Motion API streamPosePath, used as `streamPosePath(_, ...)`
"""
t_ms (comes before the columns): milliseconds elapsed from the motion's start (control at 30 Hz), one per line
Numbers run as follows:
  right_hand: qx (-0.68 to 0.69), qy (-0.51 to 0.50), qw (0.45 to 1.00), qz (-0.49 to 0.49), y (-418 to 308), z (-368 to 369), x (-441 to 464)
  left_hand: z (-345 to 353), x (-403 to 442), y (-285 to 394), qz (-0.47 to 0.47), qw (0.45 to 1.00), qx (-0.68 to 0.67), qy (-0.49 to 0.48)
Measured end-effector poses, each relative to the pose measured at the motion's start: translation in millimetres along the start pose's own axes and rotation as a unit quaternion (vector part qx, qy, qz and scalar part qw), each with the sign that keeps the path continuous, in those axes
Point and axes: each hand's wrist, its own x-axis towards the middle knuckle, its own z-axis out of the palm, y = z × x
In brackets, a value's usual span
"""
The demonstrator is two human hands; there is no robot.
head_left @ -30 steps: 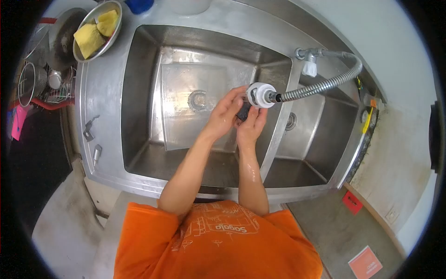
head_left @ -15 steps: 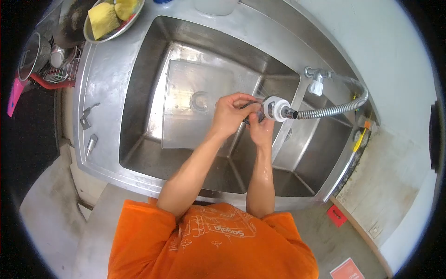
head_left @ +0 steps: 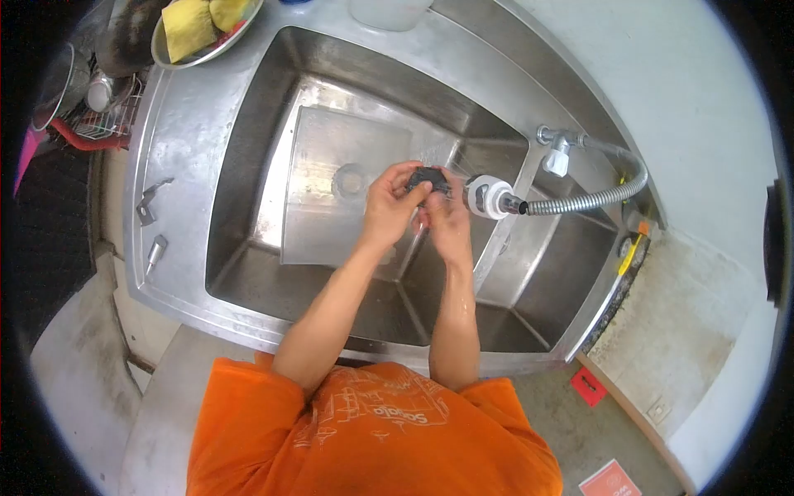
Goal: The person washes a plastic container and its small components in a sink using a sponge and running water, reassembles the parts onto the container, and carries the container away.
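Note:
My left hand [head_left: 392, 202] grips a small black object [head_left: 428, 177] from its left side, thumb across it. On the other side, my right hand [head_left: 449, 221] has its fingers against the same object; they are partly blurred. I cannot make out what kind of thing it is. Just right of my hands, the white faucet head [head_left: 488, 197] sprays water toward them. It hangs on a flexible metal hose [head_left: 571, 201]. Both hands are over the large basin of a steel sink [head_left: 248, 240], where a flat translucent sheet or board [head_left: 314, 223] lies around the drain.
A bowl [head_left: 207, 56] with yellow sponges [head_left: 188, 30] stands at the back left. Two small metal parts [head_left: 156, 252] lie on the left ledge. The tap [head_left: 557, 157] is on the wall side, beside a second, smaller basin [head_left: 546, 273]. A wire rack [head_left: 116, 120] is at far left.
Both hands have moved left, away from the faucet head, with the black object, which now shows more. The view has shifted slightly.

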Motion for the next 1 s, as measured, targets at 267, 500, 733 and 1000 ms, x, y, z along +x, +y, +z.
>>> streamPosePath(267, -0.06, -0.042, 0.997, 0.011, -1.6, -11.3, 6.0, -8.4, -0.1, 7.6, 0.028, 0.999, 0.028, 0.018)
streamPosePath(500, -0.008, -0.054, 0.997, -0.05, 6.4, -9.7, 7.9, -6.0, -3.9, 13.3, 0.03, 0.998, 0.028, 0.039)
streamPosePath(733, 0.0, 0.002, 1.0, 0.027, 2.4, -17.1, 7.3, -0.7, -10.5, 11.5, 0.015, 0.998, 0.051, 0.035)
streamPosePath(1000, 0.028, 0.026, 0.999, 0.032, 4.5, -15.2, 5.8, 0.9, -12.4, 11.9, 0.019, 0.998, 0.044, 0.039)
